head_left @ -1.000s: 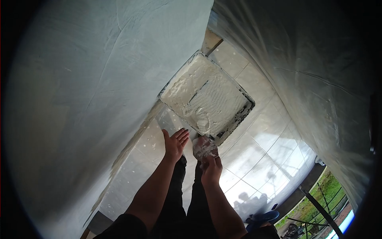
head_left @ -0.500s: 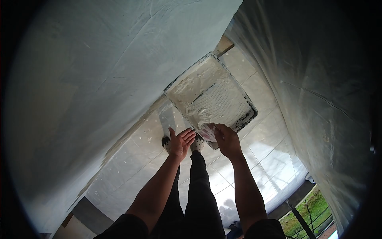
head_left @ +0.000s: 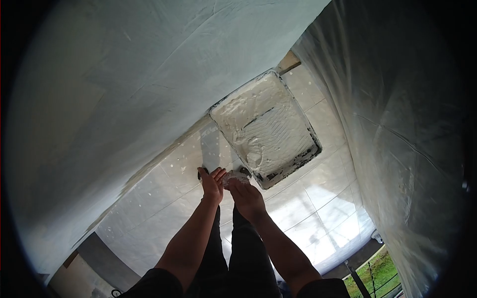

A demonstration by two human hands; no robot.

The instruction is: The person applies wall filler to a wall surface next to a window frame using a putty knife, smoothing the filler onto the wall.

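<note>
A rectangular tray (head_left: 310, 130) with dark, smeared edges holds thick whitish paste marked with ridges. My right hand (head_left: 247, 197) is closed on a small flat scraper (head_left: 234, 177) coated with paste, to the near left of the tray's near corner. Just beside the scraper is my left hand (head_left: 212, 185), palm turned up, fingers stretched out and thumb apart, with nothing in it. Whether the scraper touches the left fingertips cannot be made out.
A grey plastered wall (head_left: 124, 89) rises on the left. Clear plastic sheeting (head_left: 392, 144) hangs on the right. Tiled floor (head_left: 171, 186) with white spots lies below. Dark railing bars (head_left: 358, 280) and grass (head_left: 378, 268) show at the lower right.
My right hand has moved left and toward me with the scraper, away from the tray's near edge to beside my left hand. The left hand has shifted slightly left.
</note>
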